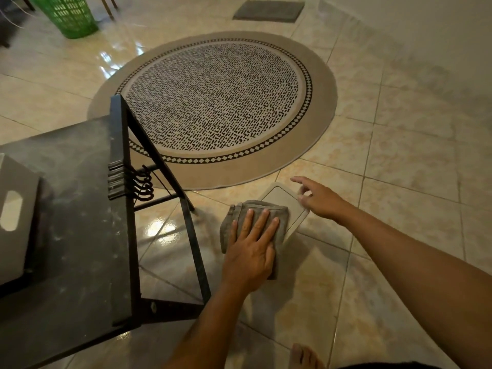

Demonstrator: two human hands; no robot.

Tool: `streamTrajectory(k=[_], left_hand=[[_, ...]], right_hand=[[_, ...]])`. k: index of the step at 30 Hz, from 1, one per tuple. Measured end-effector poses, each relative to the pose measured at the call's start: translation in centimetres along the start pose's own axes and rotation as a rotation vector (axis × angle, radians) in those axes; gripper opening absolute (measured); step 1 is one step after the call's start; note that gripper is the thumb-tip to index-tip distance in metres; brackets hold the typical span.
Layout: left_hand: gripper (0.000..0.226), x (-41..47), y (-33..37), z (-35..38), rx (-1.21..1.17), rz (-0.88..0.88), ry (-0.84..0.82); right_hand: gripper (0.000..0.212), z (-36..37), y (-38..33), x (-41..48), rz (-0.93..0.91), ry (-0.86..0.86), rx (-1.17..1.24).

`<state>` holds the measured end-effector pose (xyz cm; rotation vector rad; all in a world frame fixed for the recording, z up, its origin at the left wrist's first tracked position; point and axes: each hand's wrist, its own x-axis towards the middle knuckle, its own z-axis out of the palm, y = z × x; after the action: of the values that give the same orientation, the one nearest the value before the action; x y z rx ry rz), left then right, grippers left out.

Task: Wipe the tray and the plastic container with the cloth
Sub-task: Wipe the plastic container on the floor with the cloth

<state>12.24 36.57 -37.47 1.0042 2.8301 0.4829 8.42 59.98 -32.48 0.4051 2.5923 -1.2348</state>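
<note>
Left hand [250, 249] flat on cloth [239, 225], cloth over near end of tray [282, 201] on floor.

Left fingers spread, palm pressing the folded grey cloth; nothing gripped. Right hand [319, 198] open, fingertips resting on the beige tray's far right edge. Tray lies on glossy cream floor tiles [399, 182], just beside a round patterned rug [213, 102]. Black metal table [80, 209] stands to the left; green basket [66, 14] far off.

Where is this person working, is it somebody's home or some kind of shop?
Most likely a home, perhaps a living area. The floor is glossy tile with a round patterned rug on it, a green laundry-style basket stands at the back, and the person kneels barefoot beside a dusty black table.
</note>
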Motion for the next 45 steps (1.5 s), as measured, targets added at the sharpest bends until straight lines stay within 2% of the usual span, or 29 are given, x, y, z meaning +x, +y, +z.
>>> streamTrajectory(k=[3, 6, 8, 11, 15, 18, 20, 23, 25, 29, 33, 39, 45], left_hand=[[0.055, 0.0, -0.3, -0.4, 0.012, -0.012, -0.008], [0.056, 0.0, -0.5, -0.4, 0.035, -0.022, 0.003], [0.057, 0.1, -0.2, -0.3, 0.07, -0.03, 0.009], [0.058, 0.4, 0.5, 0.1, 0.082, -0.107, 0.014], [0.063, 0.5, 3.1, 0.4, -0.013, -0.235, -0.024], [0.062, 1.0, 4.4, 0.5, -0.004, -0.113, -0.043], [0.058, 1.4, 2.9, 0.2, 0.022, -0.111, -0.037], [0.061, 0.7, 0.5, -0.2, 0.032, -0.319, 0.015], [0.062, -0.1, 0.6, -0.3, 0.038, -0.366, 0.035], [0.061, 0.1, 0.8, -0.4, 0.054, -0.302, 0.034], [0.066, 0.8, -0.8, -0.3, 0.09, -0.294, 0.047], [0.064, 0.8, 4.6, 1.3, 0.071, -0.221, 0.019], [0.066, 0.6, 0.7, 0.6, 0.089, -0.345, 0.075]], right_hand=[[0.071, -0.3, 0.5, -0.5, 0.0, -0.096, -0.032], [0.086, -0.9, 1.9, -1.9, 0.034, -0.223, 0.088], [0.087, -1.1, 2.6, -2.8, 0.064, -0.34, 0.196], [0.086, -1.0, 2.7, -3.2, 0.104, -0.414, 0.268], [0.082, 0.3, 2.4, -3.8, 0.109, -0.367, 0.343], [0.076, 1.2, 2.5, -4.0, 0.092, -0.333, 0.414], [0.074, 1.4, 2.7, -3.9, 0.094, -0.303, 0.435], [0.073, 1.7, 2.7, -3.8, 0.095, -0.254, 0.423], [0.071, 1.7, 2.2, -3.7, 0.066, -0.253, 0.356], [0.069, 1.5, 1.7, -3.4, 0.046, -0.29, 0.284], [0.068, 2.0, 1.9, -4.0, 0.054, -0.229, 0.319], [0.068, 3.1, 2.2, -4.9, 0.057, -0.188, 0.42], [0.072, 3.1, 2.3, -4.8, 0.081, -0.19, 0.446]])
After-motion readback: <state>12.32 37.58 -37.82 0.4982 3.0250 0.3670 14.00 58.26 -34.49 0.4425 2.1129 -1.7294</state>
